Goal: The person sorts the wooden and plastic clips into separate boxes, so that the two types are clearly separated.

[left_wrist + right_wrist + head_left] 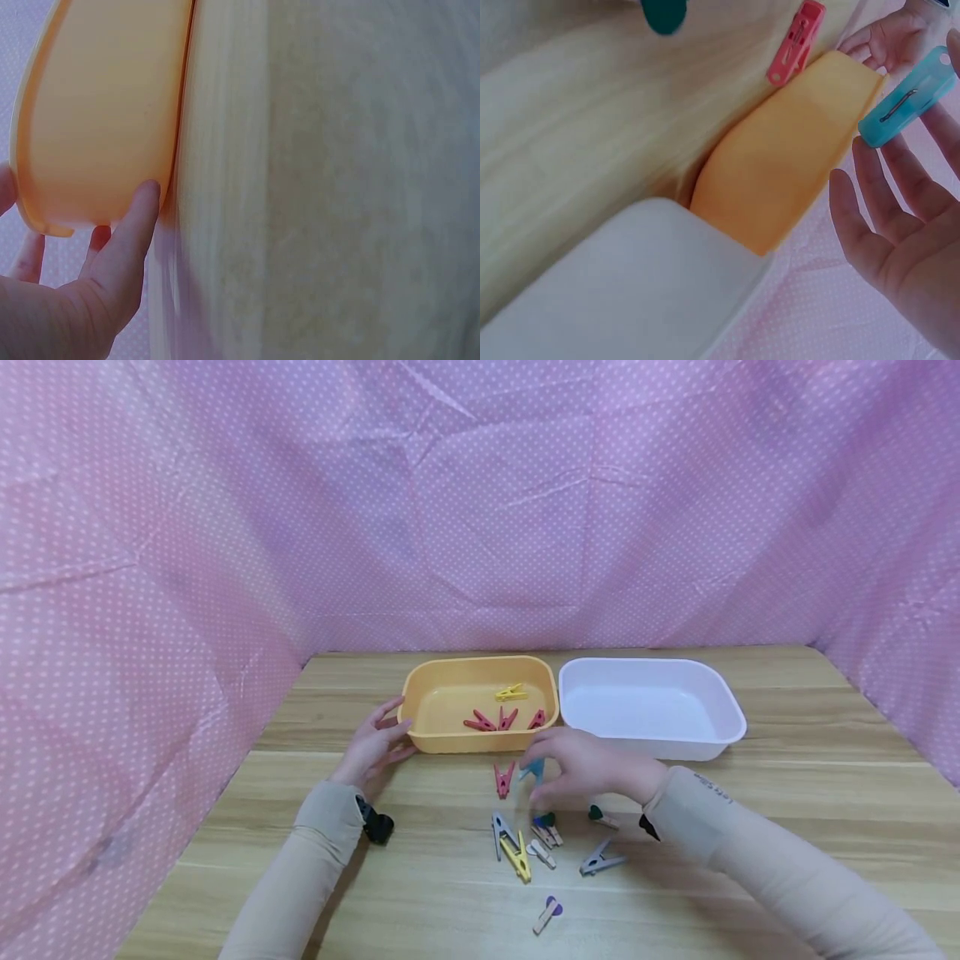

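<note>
Pink dotted cloth (480, 510) hangs behind the wood-grain worktop (825, 777). Held only by the tips, the blue clothespin (907, 97) could slip under an uneven squeeze, perhaps dropping near the loose red clothespin (503, 781). It sits pinched between the right hand's (581, 764) thumb and fingertips, near the orange tray's (480, 743) front wall; the left hand (372, 745) clasps that tray's left end.
</note>
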`<state>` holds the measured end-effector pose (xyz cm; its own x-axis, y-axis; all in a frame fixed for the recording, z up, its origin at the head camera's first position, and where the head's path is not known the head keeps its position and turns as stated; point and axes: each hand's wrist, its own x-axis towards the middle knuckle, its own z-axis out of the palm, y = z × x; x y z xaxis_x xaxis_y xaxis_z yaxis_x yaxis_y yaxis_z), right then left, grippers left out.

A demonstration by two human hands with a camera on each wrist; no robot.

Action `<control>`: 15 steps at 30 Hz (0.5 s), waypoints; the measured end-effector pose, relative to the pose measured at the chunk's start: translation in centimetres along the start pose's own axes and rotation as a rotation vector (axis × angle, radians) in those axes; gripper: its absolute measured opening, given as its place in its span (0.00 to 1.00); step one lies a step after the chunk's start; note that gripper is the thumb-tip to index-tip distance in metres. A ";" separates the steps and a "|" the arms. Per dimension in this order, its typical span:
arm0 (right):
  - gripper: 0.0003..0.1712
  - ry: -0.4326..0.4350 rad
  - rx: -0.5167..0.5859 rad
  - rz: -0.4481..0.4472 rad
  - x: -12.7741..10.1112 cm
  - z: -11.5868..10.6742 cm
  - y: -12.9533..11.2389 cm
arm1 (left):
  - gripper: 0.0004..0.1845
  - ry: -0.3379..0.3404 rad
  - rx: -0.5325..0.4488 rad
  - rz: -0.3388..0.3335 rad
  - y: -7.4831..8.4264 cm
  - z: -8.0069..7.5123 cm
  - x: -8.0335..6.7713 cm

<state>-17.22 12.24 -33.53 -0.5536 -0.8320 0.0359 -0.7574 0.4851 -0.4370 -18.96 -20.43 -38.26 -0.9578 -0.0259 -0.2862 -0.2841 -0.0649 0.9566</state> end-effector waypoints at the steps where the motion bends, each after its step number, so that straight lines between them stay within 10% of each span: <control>1: 0.21 0.011 -0.013 -0.007 0.1 -0.2 0.0 | 0.32 -0.001 -0.001 -0.002 0.0 0.0 0.0; 15: 0.20 0.123 -0.106 0.047 0.8 -3.3 0.9 | 0.32 0.003 0.010 -0.004 -0.1 -0.1 0.3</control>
<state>-19.50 12.86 -30.90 -0.6227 -0.7716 0.1300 -0.7582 0.5539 -0.3440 -19.20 -20.53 -38.42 -0.9566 -0.0289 -0.2900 -0.2882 -0.0546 0.9560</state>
